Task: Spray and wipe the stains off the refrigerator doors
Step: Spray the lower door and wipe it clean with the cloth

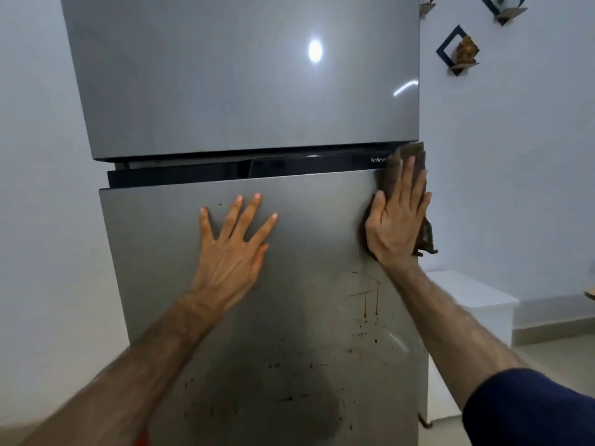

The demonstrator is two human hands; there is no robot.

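A tall silver refrigerator fills the view, with an upper door [225, 85] and a lower door [167, 252] split by a dark strip [180, 177]. Brown drips and specks [365, 304] mark the lower door's right and bottom areas. My left hand [231, 249] lies flat on the lower door, fingers spread, holding nothing. My right hand [397, 217] presses a brown cloth [412, 156] against the lower door's top right corner. The cloth reaches up over the dark strip and hangs past the door's right edge. No spray bottle is in view.
White walls stand on both sides of the fridge. A low white cabinet [476, 300] sits to the right on the floor. Small diamond-shaped wall shelves [458, 54] with ornaments hang at upper right.
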